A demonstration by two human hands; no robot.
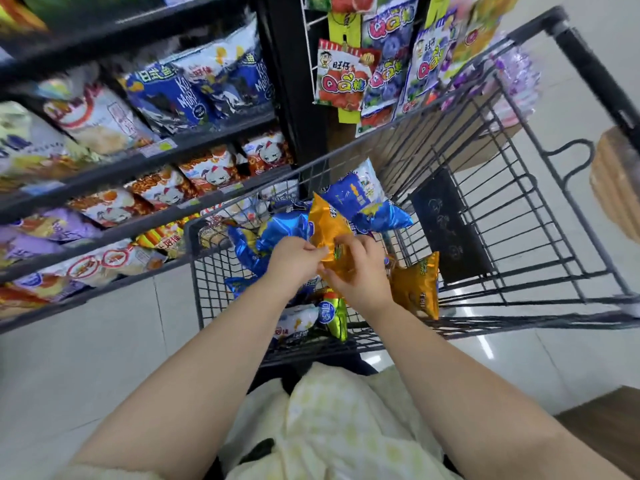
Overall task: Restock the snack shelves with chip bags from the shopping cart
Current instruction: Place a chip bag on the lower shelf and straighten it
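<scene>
An orange chip bag (323,225) is lifted above the dark wire shopping cart (485,216). My left hand (294,261) pinches its left edge. My right hand (360,271) grips its lower end, fingers curled round it. Under my hands lie several blue chip bags (367,202), a second orange bag (417,284), a green bag (337,317) and a white bag (298,320). The snack shelves (138,161) stand to the left of the cart, filled with chip bags.
A black post with a wire rack of hanging candy packets (349,77) rises behind the cart. A black panel (446,223) leans inside the basket. The cart handle (595,74) is at the top right. Pale tiled floor (86,358) lies below the shelves.
</scene>
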